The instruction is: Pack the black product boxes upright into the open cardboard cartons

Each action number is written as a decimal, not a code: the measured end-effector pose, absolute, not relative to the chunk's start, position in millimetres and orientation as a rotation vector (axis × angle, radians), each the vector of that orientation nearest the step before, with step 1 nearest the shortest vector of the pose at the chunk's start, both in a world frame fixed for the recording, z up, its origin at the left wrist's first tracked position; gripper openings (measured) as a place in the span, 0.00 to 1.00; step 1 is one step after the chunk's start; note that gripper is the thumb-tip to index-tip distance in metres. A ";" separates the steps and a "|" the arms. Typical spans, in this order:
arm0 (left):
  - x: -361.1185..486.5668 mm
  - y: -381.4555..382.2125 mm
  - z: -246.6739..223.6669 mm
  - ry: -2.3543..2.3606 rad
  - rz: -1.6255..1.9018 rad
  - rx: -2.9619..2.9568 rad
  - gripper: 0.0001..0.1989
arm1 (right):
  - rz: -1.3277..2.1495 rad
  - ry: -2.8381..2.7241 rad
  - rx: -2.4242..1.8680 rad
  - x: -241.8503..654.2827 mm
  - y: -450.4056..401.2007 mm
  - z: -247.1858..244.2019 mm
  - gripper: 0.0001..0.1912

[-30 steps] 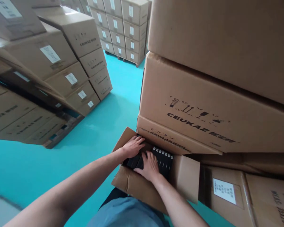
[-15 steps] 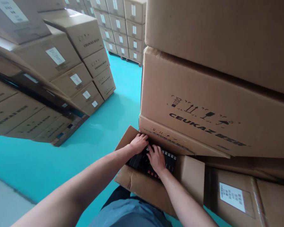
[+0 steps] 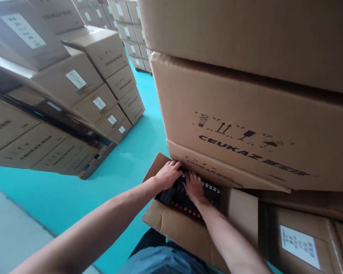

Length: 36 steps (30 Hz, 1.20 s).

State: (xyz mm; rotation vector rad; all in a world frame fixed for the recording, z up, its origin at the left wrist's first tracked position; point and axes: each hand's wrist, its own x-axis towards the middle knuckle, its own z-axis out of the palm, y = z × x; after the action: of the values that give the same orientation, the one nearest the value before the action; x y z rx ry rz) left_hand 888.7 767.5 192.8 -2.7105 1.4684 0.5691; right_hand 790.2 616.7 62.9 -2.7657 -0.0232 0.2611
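Observation:
An open cardboard carton (image 3: 177, 228) stands in front of me with its flaps folded out. Tightly packed inside is a row of slim black boxes (image 3: 185, 201), with small white square labels along the far edge and red marks along the near edge. At the far left corner of the row, my left hand (image 3: 169, 175) has its fingers bent and close together; whatever they grip is hidden beneath them. My right hand (image 3: 194, 187) lies on top of the black boxes with its fingers stretched out and slightly apart, just right of the left hand.
Large printed cartons (image 3: 246, 114) rise directly behind the open one. A labelled, taped carton (image 3: 300, 239) is at the right. Across the turquoise floor (image 3: 125, 167), stacked cartons (image 3: 85, 76) stand on the left with a pallet (image 3: 95, 161) under them.
The view has shifted, with the tall cartons taking up more of it. My right hand has moved slightly away from the left, and its fingers now lie flatter on the black boxes.

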 end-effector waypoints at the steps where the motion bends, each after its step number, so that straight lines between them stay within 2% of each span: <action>1: 887.8 768.5 207.0 1.481 0.552 -2.718 0.12 | 0.254 -0.008 -2.722 787.3 614.3 58.0 0.27; 4: 880.6 775.0 260.1 1.537 0.484 -2.800 0.13 | 0.290 0.123 -2.514 784.9 610.6 42.8 0.30; 7: 871.4 783.7 320.7 1.547 0.461 -2.992 0.16 | 0.353 0.201 -2.372 791.8 607.8 39.5 0.27; 10: 867.3 786.6 366.4 1.584 0.609 -3.086 0.20 | 0.297 0.258 -2.320 788.8 596.3 62.8 0.23; 12: 867.9 780.6 375.8 1.643 0.766 -3.064 0.20 | 0.176 0.315 -2.244 770.8 585.3 93.2 0.24; 16: 869.9 748.4 340.9 1.761 1.118 -2.944 0.20 | -0.016 0.277 -1.924 715.0 573.6 161.4 0.29; 18: 868.8 729.8 309.7 1.858 1.261 -2.902 0.20 | 0.020 0.270 -2.005 696.4 576.3 182.9 0.38; 20: 866.8 716.6 280.4 1.888 1.311 -2.928 0.24 | 0.138 0.394 -2.201 689.6 580.8 191.1 0.41; 23: 865.6 714.3 251.7 1.760 1.282 -2.945 0.39 | 0.331 0.662 -2.329 691.1 581.1 187.5 0.34; 25: 865.3 723.1 244.2 1.719 1.246 -2.813 0.46 | 0.384 0.784 -2.315 691.6 575.9 184.8 0.32; 31: 855.6 768.7 233.3 1.653 0.824 -2.593 0.38 | 0.440 0.952 -2.263 679.4 541.6 206.0 0.24; 34: 850.1 789.3 209.9 1.742 0.910 -2.243 0.49 | 0.491 0.884 -2.142 679.0 519.8 211.8 0.16; 36: 848.4 797.1 190.6 1.775 0.945 -2.095 0.52 | 0.583 0.823 -1.992 686.4 509.7 205.2 0.10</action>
State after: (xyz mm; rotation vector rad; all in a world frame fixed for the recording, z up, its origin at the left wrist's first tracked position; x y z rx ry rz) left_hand 848.4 797.1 190.6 -2.0955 1.7754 0.9445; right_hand 686.4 509.7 205.2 -1.9921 0.8225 0.5830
